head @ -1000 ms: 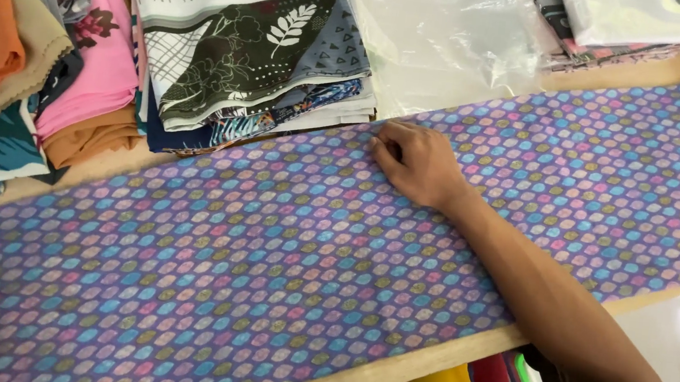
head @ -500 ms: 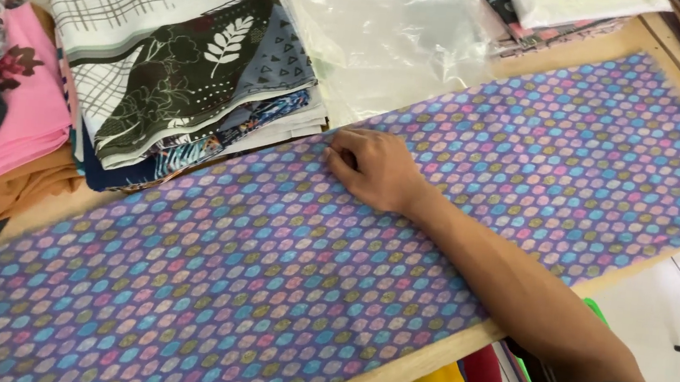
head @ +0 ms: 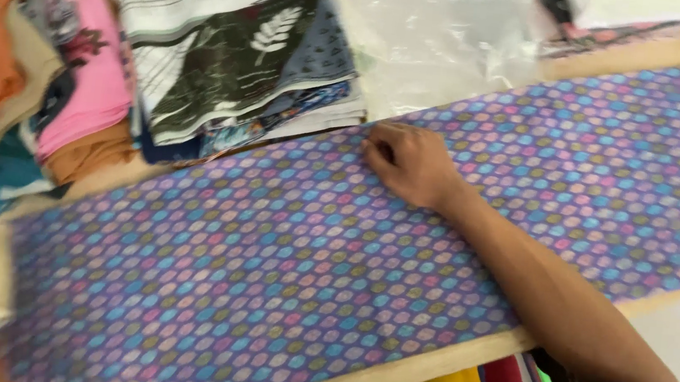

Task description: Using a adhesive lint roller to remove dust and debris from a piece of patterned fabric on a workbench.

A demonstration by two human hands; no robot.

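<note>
The right hand (head: 410, 166) still presses flat, fingers together, on the far edge of the purple patterned cloth (head: 280, 277) spread along the table (head: 423, 361); only the view shifted. The left hand is unseen.

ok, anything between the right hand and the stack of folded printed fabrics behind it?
Head view: only a narrow strip of the purple dotted cloth separates the right hand from the stack of folded printed fabrics.

Folded cloth stacks (head: 227, 61), plastic bag (head: 441, 33)
</note>
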